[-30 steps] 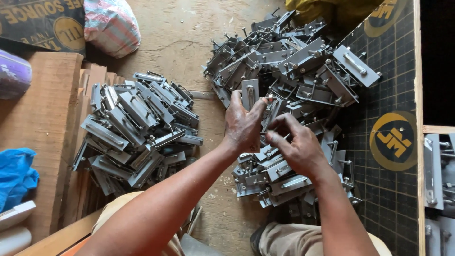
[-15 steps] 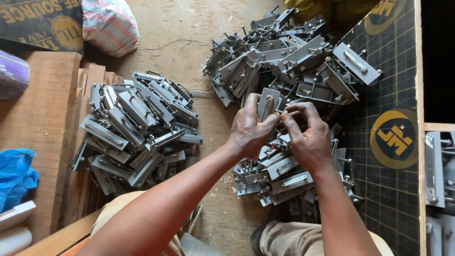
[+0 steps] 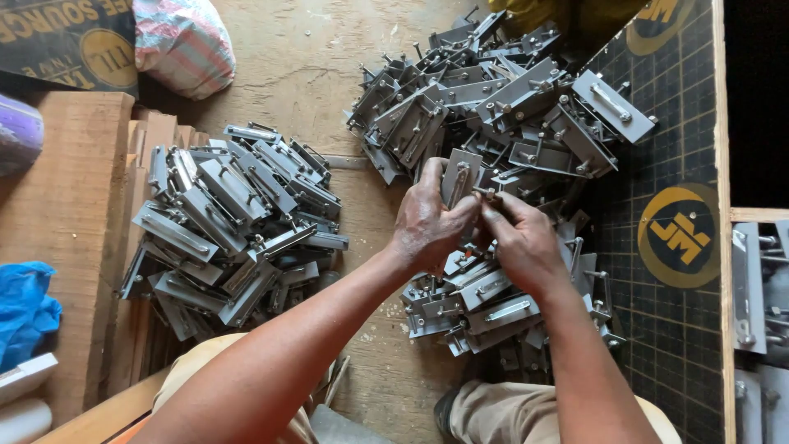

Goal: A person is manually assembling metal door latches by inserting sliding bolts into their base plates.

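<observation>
Gripping one metal bracket (image 3: pixel 457 182), both hands (image 3: pixel 427 224) (image 3: pixel 520 239) meet.

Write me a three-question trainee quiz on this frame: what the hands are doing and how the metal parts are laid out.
1. True or false: the left hand and the right hand are both on one metal bracket.
2. Which heap lies on the person's left, next to the wooden planks?
A. the near-left pile of brackets
B. the far pile of brackets
C. the low pile under the hands
3. Fill in: the crumpled bag at the left edge is coloured ____.

Key:
1. True; they meet on it, raised above the piles.
2. A.
3. Blue.
</observation>
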